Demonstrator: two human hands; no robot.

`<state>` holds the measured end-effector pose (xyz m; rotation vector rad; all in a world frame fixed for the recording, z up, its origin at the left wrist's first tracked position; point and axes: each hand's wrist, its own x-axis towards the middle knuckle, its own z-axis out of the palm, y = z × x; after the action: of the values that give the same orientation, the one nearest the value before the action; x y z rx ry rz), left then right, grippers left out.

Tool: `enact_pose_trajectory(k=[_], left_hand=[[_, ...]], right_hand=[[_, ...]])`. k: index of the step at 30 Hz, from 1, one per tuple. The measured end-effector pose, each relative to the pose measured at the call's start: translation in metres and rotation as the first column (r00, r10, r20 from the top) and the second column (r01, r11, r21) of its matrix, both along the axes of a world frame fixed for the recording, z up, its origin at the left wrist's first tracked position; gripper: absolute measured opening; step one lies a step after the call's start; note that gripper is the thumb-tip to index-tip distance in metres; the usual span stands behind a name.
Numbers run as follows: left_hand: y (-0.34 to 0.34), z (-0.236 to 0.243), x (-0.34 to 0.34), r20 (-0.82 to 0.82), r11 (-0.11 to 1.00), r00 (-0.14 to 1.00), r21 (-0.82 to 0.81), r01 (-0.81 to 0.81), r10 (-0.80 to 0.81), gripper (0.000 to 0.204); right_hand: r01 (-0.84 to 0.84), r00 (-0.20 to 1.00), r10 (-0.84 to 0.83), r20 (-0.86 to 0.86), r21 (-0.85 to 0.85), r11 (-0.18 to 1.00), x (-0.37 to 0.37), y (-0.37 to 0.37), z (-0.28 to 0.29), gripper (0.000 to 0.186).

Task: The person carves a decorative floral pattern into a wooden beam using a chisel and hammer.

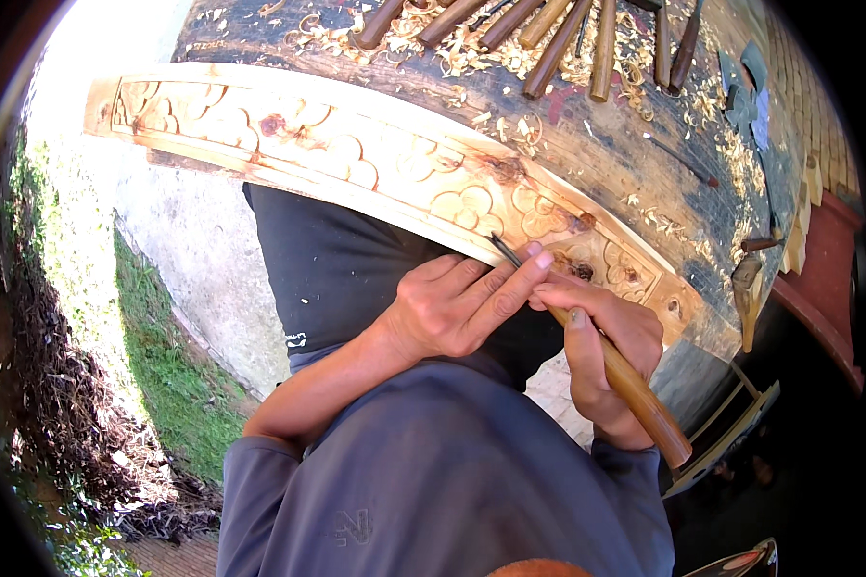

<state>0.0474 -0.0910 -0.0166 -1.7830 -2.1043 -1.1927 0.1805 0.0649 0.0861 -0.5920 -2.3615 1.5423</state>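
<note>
A long carved wooden board (pixel 346 144) with cloud-like reliefs lies along the near bench edge, over my dark-clad lap. My right hand (pixel 616 346) is closed round the wooden handle of a chisel (pixel 645 404), whose dark blade slants up-left to the board's near edge, beside a carved flower shape. My left hand (pixel 462 303) presses its fingers together over the blade's shaft at that edge, just left of the right hand; its thumb is hidden.
Several wooden-handled carving tools (pixel 568 53) lie among curled shavings on the worn bench (pixel 635 163). A thin tool (pixel 678 159), grey cloths (pixel 746 96) and a mallet-like wooden tool (pixel 746 298) sit at the right. Grass (pixel 173 337) and pavement lie left, a red wooden piece (pixel 818 279) far right.
</note>
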Motion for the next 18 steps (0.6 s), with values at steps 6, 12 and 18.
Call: enact_pose_trajectory(k=[6, 12, 18], left_hand=[[0.0, 0.003, -0.003, 0.053, 1.0, 0.998, -0.005, 0.019, -0.019, 0.054], [0.002, 0.002, -0.002, 0.104, 1.0, 0.994, 0.013, 0.018, -0.019, 0.052], [0.003, 0.002, -0.005, 0.101, 0.999, 0.994, 0.014, 0.029, -0.03, 0.055]], right_hand=[[-0.07, 0.996, 0.068, 0.052, 0.041, 0.997, -0.009, 0.005, 0.011, 0.023], [-0.093, 0.994, 0.097, -0.052, 0.085, 0.992, -0.007, 0.009, -0.008, 0.025], [-0.147, 0.986, 0.151, -0.065, 0.062, 0.987, -0.004, 0.019, -0.015, 0.032]])
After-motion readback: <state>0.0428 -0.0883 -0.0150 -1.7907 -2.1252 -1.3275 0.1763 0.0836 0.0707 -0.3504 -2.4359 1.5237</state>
